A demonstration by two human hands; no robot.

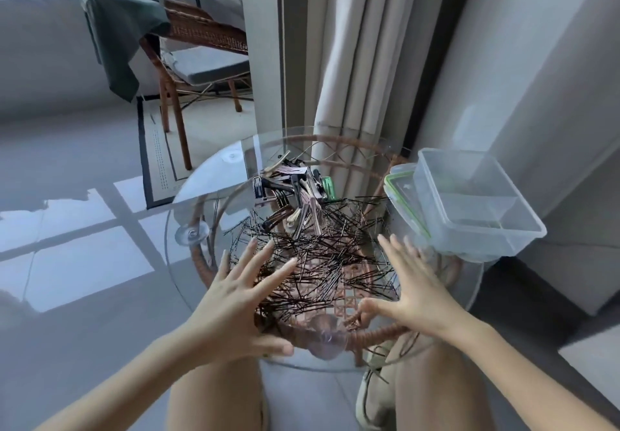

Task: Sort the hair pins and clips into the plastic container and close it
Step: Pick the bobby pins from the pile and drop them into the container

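Thin black wire hair pins [322,263] are being flanked on the round glass tabletop [198,202] by the left grip [235,303] and right grip [416,289], both spread wide.

A round glass tabletop [198,202] rests on a rattan base [379,331]. Beyond stands a wicker chair [201,28] draped with green cloth [124,28], near cream curtains [352,44].
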